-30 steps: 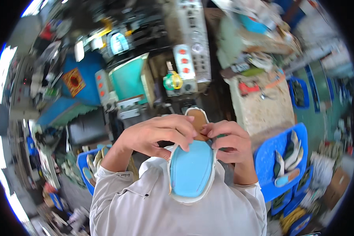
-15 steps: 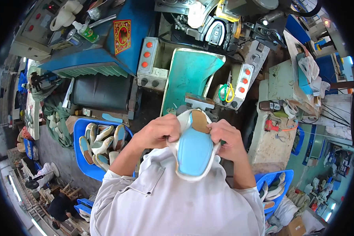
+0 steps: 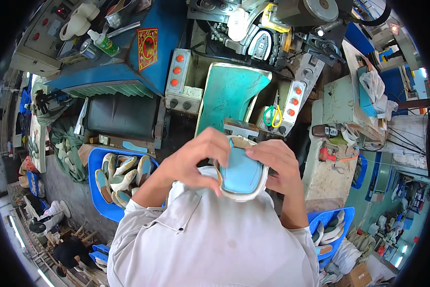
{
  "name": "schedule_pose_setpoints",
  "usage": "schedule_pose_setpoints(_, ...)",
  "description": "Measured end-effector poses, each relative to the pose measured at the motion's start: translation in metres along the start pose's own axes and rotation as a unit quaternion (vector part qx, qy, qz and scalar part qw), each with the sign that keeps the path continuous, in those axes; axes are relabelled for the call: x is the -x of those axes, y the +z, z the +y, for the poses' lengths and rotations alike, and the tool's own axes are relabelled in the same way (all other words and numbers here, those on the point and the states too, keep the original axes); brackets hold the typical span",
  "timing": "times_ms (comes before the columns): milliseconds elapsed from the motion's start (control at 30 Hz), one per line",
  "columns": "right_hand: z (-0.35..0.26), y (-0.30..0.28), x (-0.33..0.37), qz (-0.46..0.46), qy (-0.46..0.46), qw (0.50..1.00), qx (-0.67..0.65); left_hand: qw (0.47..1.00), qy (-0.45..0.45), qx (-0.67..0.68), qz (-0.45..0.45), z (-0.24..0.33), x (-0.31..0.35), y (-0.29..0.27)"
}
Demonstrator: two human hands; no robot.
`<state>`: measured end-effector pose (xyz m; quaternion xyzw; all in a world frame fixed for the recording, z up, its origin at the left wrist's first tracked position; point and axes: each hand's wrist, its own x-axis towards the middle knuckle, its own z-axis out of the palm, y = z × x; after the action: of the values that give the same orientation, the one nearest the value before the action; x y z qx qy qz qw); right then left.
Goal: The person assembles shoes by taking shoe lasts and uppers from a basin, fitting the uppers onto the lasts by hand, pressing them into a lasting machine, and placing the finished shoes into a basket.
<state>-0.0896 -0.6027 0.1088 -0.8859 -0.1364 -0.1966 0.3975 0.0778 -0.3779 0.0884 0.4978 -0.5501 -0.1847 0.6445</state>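
Observation:
A white shoe upper (image 3: 248,196) with a light blue insole (image 3: 241,174) inside it is held in front of my chest. My right hand (image 3: 277,165) grips its right side, the thumb lying on the insole and the fingers round the outside. My left hand (image 3: 198,160) is at the shoe's left edge, thumb spread away from the fingers. Its fingertips touch the insole near the upper left, while the thumb tip is by the rim. The far end of the shoe is partly hidden by my hands, close to a small metal block stand (image 3: 241,127).
Ahead is a green-lined chute (image 3: 227,91) between button boxes (image 3: 177,71), with scissors (image 3: 273,116) on the right one. Blue baskets of shoes stand left (image 3: 100,196) and right (image 3: 337,244). A worktable (image 3: 329,177) is at the right; a blue machine (image 3: 124,71) rises at the left.
The shoe's near end has come up, away from my waist. My left hand has loosened its pinch and spread its thumb. My right thumb has moved onto the insole.

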Motion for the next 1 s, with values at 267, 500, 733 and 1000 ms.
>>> schedule_pose_setpoints(267, 0.0, 0.006, 0.013, 0.073, 0.036, 0.996, -0.033, 0.99, 0.025, -0.138, 0.015, 0.03, -0.005, 0.018)
schedule_pose_setpoints(500, 0.013, 0.008, 0.011, 0.125, 0.042, 0.99, -0.04, 0.971, 0.131, -0.155, 0.125, -0.004, 0.011, 0.031)
schedule_pose_setpoints(733, 0.036, 0.012, 0.012, 0.083, 0.026, 0.976, -0.198, 0.973, 0.112, -0.181, -0.086, 0.046, -0.065, 0.021)
schedule_pose_setpoints(1000, 0.058, 0.024, 0.017, 0.084, 0.017, 0.959, -0.268, 0.919, 0.249, -0.271, -0.144, 0.041, -0.081, 0.026)
